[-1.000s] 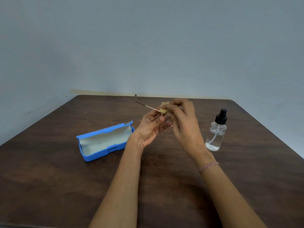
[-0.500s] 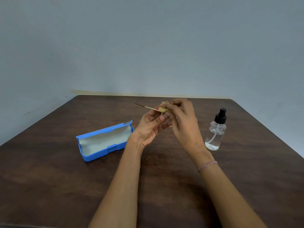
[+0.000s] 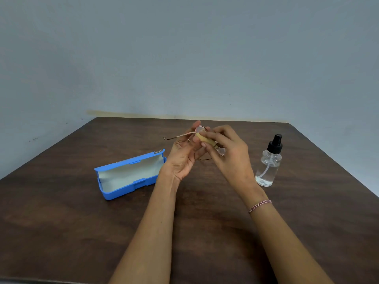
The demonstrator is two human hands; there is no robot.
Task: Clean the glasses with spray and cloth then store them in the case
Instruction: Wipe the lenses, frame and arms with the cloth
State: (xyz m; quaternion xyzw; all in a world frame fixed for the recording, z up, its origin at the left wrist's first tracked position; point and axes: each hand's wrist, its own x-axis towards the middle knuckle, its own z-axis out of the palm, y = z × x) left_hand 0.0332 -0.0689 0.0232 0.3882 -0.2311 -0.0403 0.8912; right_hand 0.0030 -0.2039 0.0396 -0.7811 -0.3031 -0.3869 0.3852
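— Above the far middle of the tabletop [image 3: 61,222], our left hand [image 3: 184,152] pinches the glasses [image 3: 200,129] by the frame while our right hand [image 3: 229,148] presses a folded yellow cloth [image 3: 205,139] to one lens.

— So wiping is under way, we judge; folding and storing remain?

— Yes. Our blue case [image 3: 131,188] lies open just left of the hands, the spray bottle [image 3: 268,165] stands upright to the right, and neither bars our path.

glasses [image 3: 178,136] largely hidden, cloth [image 3: 205,138] partly covered
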